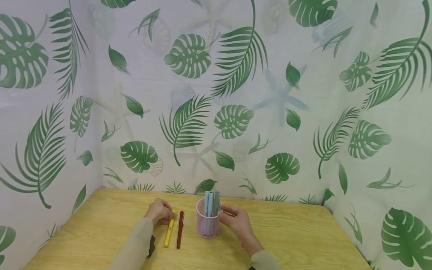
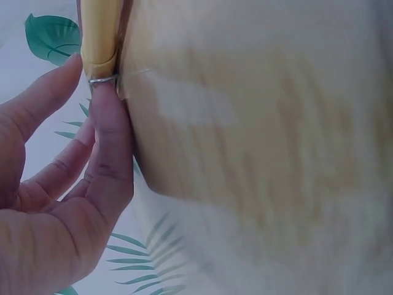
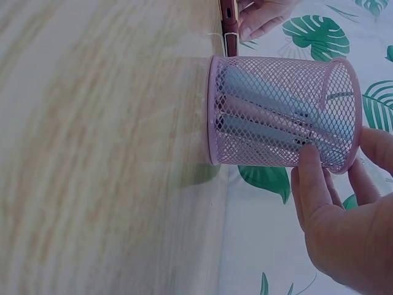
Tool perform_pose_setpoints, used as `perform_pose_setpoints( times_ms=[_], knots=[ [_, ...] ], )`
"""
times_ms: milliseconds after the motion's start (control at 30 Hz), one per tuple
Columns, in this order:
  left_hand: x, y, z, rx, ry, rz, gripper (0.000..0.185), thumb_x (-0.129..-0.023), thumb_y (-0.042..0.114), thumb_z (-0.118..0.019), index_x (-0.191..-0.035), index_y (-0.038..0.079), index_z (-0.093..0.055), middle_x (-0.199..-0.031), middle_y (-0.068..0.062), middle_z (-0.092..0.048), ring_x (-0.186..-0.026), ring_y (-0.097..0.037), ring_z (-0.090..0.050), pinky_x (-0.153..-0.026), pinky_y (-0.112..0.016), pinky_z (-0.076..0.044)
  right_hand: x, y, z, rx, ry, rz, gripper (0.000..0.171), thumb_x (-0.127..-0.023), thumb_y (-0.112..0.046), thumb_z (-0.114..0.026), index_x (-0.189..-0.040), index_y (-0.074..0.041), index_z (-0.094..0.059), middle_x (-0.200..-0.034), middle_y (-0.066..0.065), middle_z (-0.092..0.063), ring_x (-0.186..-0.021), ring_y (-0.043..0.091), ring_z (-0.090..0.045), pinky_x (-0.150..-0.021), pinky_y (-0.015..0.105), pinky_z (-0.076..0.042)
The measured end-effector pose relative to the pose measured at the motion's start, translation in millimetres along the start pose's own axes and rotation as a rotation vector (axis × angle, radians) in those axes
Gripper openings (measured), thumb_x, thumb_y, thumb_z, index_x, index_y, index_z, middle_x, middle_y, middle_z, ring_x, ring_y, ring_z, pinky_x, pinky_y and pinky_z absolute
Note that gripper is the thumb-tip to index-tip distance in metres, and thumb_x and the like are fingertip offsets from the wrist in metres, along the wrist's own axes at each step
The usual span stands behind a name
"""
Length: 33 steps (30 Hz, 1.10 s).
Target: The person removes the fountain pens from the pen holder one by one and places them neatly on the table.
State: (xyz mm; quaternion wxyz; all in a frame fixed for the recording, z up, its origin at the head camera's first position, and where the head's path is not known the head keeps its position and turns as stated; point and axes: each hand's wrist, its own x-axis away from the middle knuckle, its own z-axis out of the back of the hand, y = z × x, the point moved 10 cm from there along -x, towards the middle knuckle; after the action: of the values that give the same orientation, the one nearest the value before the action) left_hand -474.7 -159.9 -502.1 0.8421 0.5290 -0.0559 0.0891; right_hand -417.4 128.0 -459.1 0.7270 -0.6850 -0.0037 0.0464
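My left hand (image 1: 160,212) rests on the wooden worktop (image 1: 101,228), fingers (image 2: 109,138) curled about the far end of a yellow pen (image 1: 169,232); in the left wrist view one fingertip presses against the pen's metal clip, the thumb lying close on the other side. The pen lies flat, its length running toward me. Just beside it, on its right and roughly parallel, lies a dark red pen (image 1: 180,234), apart from my hand.

My right hand (image 1: 237,221) stands at the right side of a pink mesh pen cup (image 1: 207,221). Its fingers (image 3: 310,184) are loosely spread, the thumb tip touching the mesh wall near the rim; I cannot tell whether the other fingers touch it. The cup stands upright on the worktop, between my two hands and just right of the red pen. Inside it lean three pens (image 1: 211,202) in pale blue and grey, their tops showing above the rim.

A curtain printed with green leaves (image 1: 236,93) encloses the worktop at the back and on both sides.
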Motion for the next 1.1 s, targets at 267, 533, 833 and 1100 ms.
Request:
perform_pose_setpoints(
  times_ms=[267, 533, 833, 1100],
  knots=[
    [0.9, -1.7, 4.6, -0.014, -0.003, 0.02, 0.026, -0.078, 0.005, -0.081, -0.093, 0.001, -0.061, -0.078, -0.008, -0.062, -0.06, -0.014, -0.057, -0.052, -0.025, -0.053, -0.1, 1.0, 0.3, 0.001, 0.003, -0.006, 0.041, -0.092, -0.01, -0.069, -0.128, 0.006, -0.06, -0.136, 0.025, -0.056, -0.118, 0.029, -0.061, -0.093, 0.039, -0.055],
    [4.5, 8.0, 9.2, 0.016, 0.005, 0.006, 0.022, -0.082, 0.008, -0.078, -0.094, 0.0, -0.062, -0.075, -0.007, -0.059, -0.059, -0.015, -0.057, -0.053, -0.026, -0.053, 0.2, 0.0, -0.7, -0.002, 0.003, -0.01, 0.04, -0.092, -0.009, -0.068, -0.128, 0.006, -0.06, -0.137, 0.025, -0.055, -0.118, 0.029, -0.061, -0.094, 0.039, -0.055],
    [9.7, 15.3, 11.9, 0.043, 0.034, -0.024, 0.02, -0.083, 0.011, -0.077, -0.095, 0.003, -0.063, -0.084, -0.007, -0.06, -0.067, -0.018, -0.057, -0.055, -0.027, -0.052, -0.1, 1.0, -1.5, -0.002, -0.004, -0.005, 0.04, -0.092, -0.01, -0.068, -0.127, 0.007, -0.06, -0.136, 0.025, -0.056, -0.118, 0.03, -0.061, -0.094, 0.04, -0.055],
    [12.3, 19.7, 13.8, 0.099, 0.044, -0.083, 0.02, -0.086, 0.018, -0.075, -0.096, 0.003, -0.065, -0.086, -0.006, -0.066, -0.066, -0.016, -0.06, -0.055, -0.026, -0.048, 1.0, -0.9, -1.0, -0.016, -0.002, -0.005, 0.04, -0.092, -0.01, -0.068, -0.127, 0.007, -0.06, -0.136, 0.025, -0.056, -0.117, 0.029, -0.062, -0.094, 0.039, -0.055]
  ],
)
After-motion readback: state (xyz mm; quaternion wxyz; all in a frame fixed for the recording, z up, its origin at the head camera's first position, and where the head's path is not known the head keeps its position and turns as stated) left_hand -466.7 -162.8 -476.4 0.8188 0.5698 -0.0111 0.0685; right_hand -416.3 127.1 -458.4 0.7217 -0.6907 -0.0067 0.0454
